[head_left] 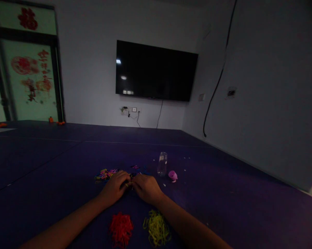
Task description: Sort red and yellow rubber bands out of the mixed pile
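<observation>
My left hand [116,186] and my right hand [147,188] meet at the middle of the purple surface, fingers curled, with a small yellowish strand between their fingertips. A mixed heap of coloured bands [106,174] lies just left of my left hand, and a few dark and pink pieces [135,167] lie beyond the fingers. Nearer to me, a red pile of bands [121,229] and a yellow-green pile [157,228] sit between my forearms. A clear bottle [162,164] stands open beyond my right hand, with a pink cap [173,175] beside it.
The purple surface [223,193] reaches to the walls, with small white scraps scattered on its right part. Orange objects [60,122] lie at the far left edge. A black television [156,71] hangs on the far wall, and a dark cable [215,90] hangs at the right.
</observation>
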`<state>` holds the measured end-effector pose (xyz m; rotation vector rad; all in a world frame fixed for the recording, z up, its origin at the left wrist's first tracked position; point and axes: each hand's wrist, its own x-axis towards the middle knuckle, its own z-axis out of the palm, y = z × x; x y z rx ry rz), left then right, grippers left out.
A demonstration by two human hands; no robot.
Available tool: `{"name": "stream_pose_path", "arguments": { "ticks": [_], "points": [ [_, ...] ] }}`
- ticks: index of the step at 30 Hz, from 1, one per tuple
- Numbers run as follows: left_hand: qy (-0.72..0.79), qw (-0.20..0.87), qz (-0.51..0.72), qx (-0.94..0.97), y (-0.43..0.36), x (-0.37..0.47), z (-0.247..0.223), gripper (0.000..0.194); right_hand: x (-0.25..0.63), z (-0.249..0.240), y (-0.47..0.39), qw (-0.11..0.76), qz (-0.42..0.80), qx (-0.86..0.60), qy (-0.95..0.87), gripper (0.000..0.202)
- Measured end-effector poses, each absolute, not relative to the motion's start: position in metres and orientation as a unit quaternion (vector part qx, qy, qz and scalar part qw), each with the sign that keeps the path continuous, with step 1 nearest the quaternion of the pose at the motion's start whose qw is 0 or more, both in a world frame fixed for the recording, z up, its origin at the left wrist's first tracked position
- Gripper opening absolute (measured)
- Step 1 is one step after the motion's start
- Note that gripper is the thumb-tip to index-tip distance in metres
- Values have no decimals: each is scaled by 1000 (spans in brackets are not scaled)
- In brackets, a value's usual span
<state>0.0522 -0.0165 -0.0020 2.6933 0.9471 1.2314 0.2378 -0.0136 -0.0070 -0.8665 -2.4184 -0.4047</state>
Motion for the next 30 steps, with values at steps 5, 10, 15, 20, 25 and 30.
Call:
{"name": "stream_pose_path", "arguments": {
  "ticks": [5, 10, 15, 20, 25, 30],
  "points": [
    [317, 15, 399, 860, -18, 51, -2, 13, 237, -7, -14, 262, -152, -302, -904, 21],
    [327, 30, 399, 856, -20, 51, 0, 13, 237, -9, -14, 257, -139, -299, -909, 20],
    [338, 36, 419, 842, -21, 51, -1, 9, 237, -9, -14, 246, -133, -304, -911, 20],
    [333, 39, 448, 829, -18, 50, -3, 11, 237, -7, -16, 239, -138, -298, -914, 23],
    [346, 49, 484, 802, -13, 48, -6, 15, 237, -6, -18, 226, -139, -301, -916, 26],
    [372, 58, 490, 786, -12, 48, -4, 11, 237, -8, -16, 228, -138, -301, -916, 24]
  ]
}}
